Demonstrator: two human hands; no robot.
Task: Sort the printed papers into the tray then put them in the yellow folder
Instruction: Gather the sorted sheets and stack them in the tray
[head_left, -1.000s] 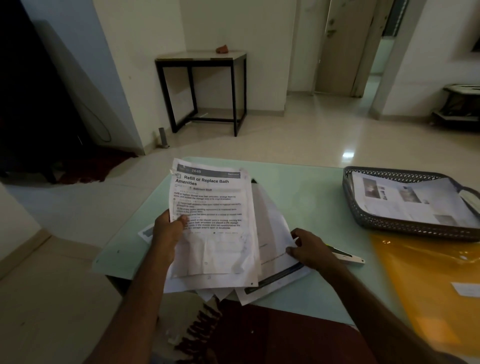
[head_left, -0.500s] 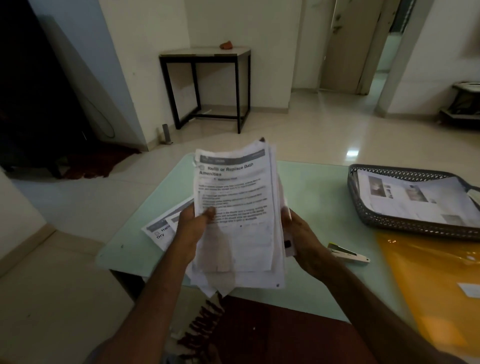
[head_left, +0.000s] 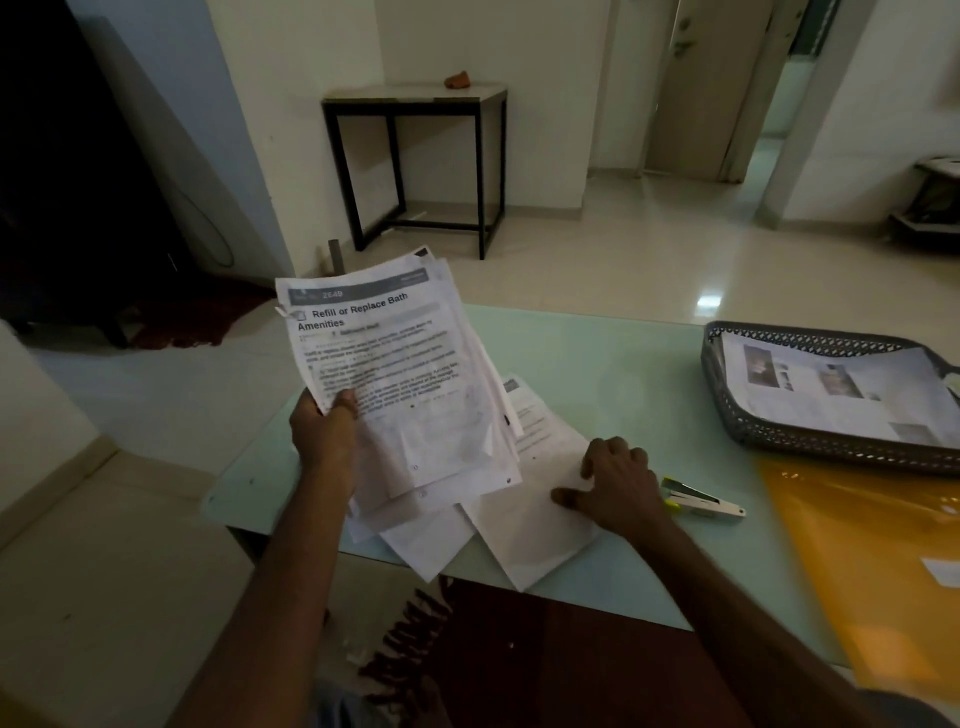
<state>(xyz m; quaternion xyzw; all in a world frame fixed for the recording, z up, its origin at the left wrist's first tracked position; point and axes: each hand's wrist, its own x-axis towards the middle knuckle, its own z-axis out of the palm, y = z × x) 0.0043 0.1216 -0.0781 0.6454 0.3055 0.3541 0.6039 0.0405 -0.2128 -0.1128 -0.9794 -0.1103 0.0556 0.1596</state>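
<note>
My left hand (head_left: 324, 434) grips a loose stack of printed papers (head_left: 400, 374) by its left edge, lifted and tilted above the table; the top sheet reads "Refill or Replace Bath Amenities". My right hand (head_left: 615, 480) lies flat, fingers spread, on other white sheets (head_left: 530, 525) lying on the pale green table (head_left: 613, 374) near its front edge. A dark mesh tray (head_left: 831, 441) at the right holds printed pages with pictures. The yellow folder (head_left: 872, 551) lies in front of the tray at the right edge.
A stapler (head_left: 701, 501) lies on the table just right of my right hand. A small black-framed side table (head_left: 415, 98) stands by the far wall. A dark rug (head_left: 545, 654) with a fringe lies under the table's front edge.
My right hand let go of the stack and dropped onto the sheets on the table. My left hand swung the held stack to the left and tilted it.
</note>
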